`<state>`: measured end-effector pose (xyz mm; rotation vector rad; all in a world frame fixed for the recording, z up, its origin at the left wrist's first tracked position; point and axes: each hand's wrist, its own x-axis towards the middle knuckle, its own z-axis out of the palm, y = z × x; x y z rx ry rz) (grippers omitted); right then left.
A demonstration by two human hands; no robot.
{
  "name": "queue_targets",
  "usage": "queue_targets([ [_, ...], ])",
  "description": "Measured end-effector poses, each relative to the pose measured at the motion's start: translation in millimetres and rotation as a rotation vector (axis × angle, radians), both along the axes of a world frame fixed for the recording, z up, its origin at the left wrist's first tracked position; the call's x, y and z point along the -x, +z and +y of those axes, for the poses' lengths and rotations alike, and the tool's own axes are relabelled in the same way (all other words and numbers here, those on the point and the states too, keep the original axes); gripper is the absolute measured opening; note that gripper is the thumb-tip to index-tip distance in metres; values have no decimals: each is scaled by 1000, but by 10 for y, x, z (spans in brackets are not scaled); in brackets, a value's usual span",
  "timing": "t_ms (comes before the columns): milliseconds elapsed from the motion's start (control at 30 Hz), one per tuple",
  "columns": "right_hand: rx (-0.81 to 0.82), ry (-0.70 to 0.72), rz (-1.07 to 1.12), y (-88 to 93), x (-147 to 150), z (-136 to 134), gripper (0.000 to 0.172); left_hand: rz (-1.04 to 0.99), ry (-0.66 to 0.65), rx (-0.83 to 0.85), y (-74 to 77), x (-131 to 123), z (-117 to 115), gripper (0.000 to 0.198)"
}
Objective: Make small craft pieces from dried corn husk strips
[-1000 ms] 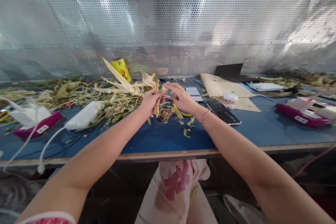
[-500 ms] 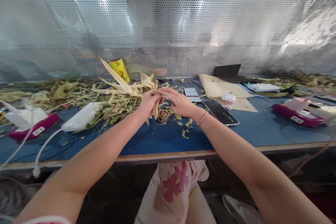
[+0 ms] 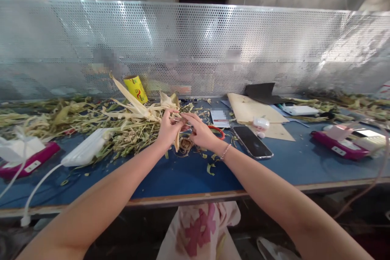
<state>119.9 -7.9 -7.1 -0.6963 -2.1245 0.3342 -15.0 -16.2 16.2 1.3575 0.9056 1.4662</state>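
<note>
My left hand (image 3: 168, 131) is closed on a dried corn husk strip (image 3: 177, 143), whose tan end hangs down below the fingers. Close against it, my right hand (image 3: 199, 132) has its fingertips pinched at the same strip's upper part. The exact grip between the fingertips is hidden. Just under the hands lies a small brown coil (image 3: 185, 144), perhaps wound husk or twine. Pale dried husks (image 3: 143, 109) spread out behind my left hand, over a heap of greenish dried stalks (image 3: 129, 140). An orange-red loop (image 3: 217, 131) shows beside my right hand.
A phone (image 3: 252, 142), an earbud case (image 3: 261, 122) and brown cardboard (image 3: 257, 107) lie to the right. White power bank-like block (image 3: 88, 146) and magenta power strip (image 3: 33, 162) sit left. A yellow tube (image 3: 135, 88) stands before the perforated metal screen (image 3: 195, 40).
The view has tilted up slightly, bringing an exit sign into sight. My left fingers have lifted and spread somewhat; both hands stay together at the husk strip. The orange-red loop is now uncovered.
</note>
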Motion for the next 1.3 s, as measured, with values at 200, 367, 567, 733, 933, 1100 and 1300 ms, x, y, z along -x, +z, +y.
queue_targets([
  [200,90,69,-12,-72,29,30,76,116,36,1,-43,46,55,28],
  [367,138,49,12,-77,43,30,73,140,22,27,-74,73,81,22],
  [567,353,74,143,-34,77,-2,63,56,25,148,-78,67,71,21],
  [733,465,96,216,-8,86,-6,62,14,17,250,-35,48,40,21],
  [933,479,67,241,-3,91,-12,60,-36,31,319,0,40,20,21],
  [1100,433,65,216,-24,83,-24,60,-47,48,334,25,18,1,22],
  [1300,372,45,173,-19,77,-38,61,-52,58,325,36,8,-5,18],
])
